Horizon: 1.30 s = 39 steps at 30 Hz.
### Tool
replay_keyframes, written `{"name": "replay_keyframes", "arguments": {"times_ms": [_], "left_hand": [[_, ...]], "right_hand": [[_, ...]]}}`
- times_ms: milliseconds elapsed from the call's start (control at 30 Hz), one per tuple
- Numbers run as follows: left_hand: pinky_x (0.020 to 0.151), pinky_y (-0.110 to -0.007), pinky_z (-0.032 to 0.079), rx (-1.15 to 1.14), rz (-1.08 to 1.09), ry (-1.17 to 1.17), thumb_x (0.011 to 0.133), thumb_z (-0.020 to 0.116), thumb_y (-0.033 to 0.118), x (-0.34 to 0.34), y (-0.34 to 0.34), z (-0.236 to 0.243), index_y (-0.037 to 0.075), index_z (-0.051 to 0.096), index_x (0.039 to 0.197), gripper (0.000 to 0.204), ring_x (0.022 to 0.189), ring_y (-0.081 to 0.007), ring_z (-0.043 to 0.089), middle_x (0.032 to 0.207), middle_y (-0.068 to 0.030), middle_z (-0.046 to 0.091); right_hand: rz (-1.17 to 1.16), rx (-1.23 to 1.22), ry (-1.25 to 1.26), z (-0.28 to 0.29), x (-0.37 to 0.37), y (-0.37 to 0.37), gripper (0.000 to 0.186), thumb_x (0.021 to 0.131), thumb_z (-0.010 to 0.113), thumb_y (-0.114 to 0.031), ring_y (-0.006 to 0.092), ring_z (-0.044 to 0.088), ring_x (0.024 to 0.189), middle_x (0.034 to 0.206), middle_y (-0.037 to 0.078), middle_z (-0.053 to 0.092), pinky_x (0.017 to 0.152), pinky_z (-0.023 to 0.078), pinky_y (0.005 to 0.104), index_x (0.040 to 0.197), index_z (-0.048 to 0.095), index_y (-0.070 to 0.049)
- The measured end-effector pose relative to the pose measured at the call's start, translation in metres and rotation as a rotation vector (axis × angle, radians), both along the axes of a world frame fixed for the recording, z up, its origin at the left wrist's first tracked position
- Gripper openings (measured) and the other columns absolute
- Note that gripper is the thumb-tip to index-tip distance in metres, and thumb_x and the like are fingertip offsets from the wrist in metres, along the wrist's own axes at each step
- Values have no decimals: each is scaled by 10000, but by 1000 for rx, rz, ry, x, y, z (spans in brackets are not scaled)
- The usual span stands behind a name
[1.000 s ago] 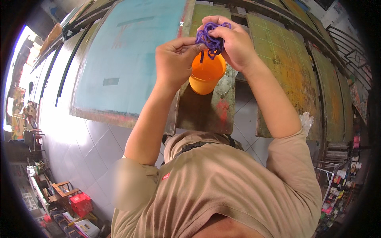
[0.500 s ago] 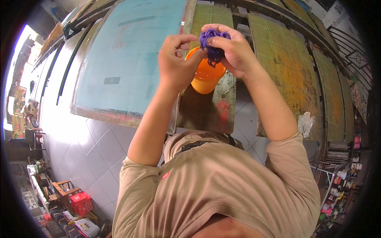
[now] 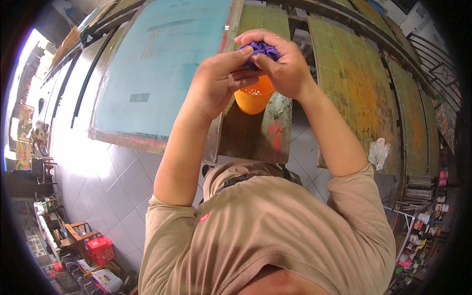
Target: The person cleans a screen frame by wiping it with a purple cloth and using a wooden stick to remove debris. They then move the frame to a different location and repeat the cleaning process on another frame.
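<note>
A crumpled purple cloth [image 3: 263,49] with a looped, net-like texture is bunched between my two hands. My left hand [image 3: 219,76] pinches its near left side with the thumb on top and the fingers curled below. My right hand [image 3: 285,61] wraps round its right and far side, thumb pressed into it. Just below and beyond my fingers stands an orange bucket [image 3: 251,103] on a narrow stained board [image 3: 246,137]. Something clear and glinting, like water, shows inside it. My hands hide the bucket's far rim.
A large framed light-blue panel [image 3: 167,69] lies to the left of the bucket. On the right is a yellow-stained board [image 3: 354,88], with a crumpled whitish plastic piece [image 3: 379,153] at its near corner. A red box [image 3: 101,250] stands among clutter at the lower left.
My left hand has closed onto the purple cloth, which is now squeezed into a tighter bundle. Both hands have shifted slightly left, and no loose loops hang down now.
</note>
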State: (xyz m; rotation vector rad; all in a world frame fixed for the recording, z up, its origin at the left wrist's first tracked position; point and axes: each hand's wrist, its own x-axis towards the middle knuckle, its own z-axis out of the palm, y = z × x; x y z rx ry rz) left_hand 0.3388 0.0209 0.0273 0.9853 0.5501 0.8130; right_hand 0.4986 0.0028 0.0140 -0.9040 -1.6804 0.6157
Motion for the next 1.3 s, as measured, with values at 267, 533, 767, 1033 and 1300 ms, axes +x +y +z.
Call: {"name": "replay_keyframes", "arguments": {"times_ms": [267, 533, 767, 1033, 1300], "left_hand": [[762, -286, 526, 74, 85, 89, 877, 562, 100, 1, -1, 4, -62, 573, 1053, 239, 839, -165, 622, 933, -83, 631], [853, -373, 491, 47, 16, 116, 905, 475, 289, -13, -5, 18, -48, 559, 1110, 404, 941, -264, 628, 1026, -167, 635], [782, -296, 504, 234, 158, 147, 917, 497, 289, -58, -4, 10, -37, 548, 1098, 376, 911, -256, 657, 1040, -161, 630], [720, -264, 524, 169, 342, 86, 935, 464, 245, -90, -17, -7, -68, 564, 1075, 357, 898, -265, 660, 1021, -209, 628], [740, -269, 487, 121, 462, 163, 919, 482, 282, -109, -24, -24, -51, 581, 1084, 384, 916, -241, 648, 1026, -182, 634]], "right_hand": [[349, -218, 262, 0, 0, 1, 536, 731, 470, 57, 148, 544, 1079, 1207, 66, 559, 937, 446, 284, 1261, 502, -17], [30, -96, 38, -8, -6, 7, 354, 756, 484, 35, 146, 625, 888, 954, 65, 666, 838, 496, 258, 1050, 663, -48], [91, -259, 111, 6, 2, 14, 255, 753, 392, 95, 74, 541, 601, 791, 36, 601, 519, 459, 221, 821, 623, 8], [190, -545, 239, 17, -7, 16, 119, 770, 521, 6, 42, 420, 524, 649, -2, 511, 453, 331, 194, 676, 569, -49], [-18, -448, -3, 8, -18, 28, 377, 822, 677, -318, 75, 431, 538, 553, -8, 475, 501, 358, 258, 593, 585, -33]]}}
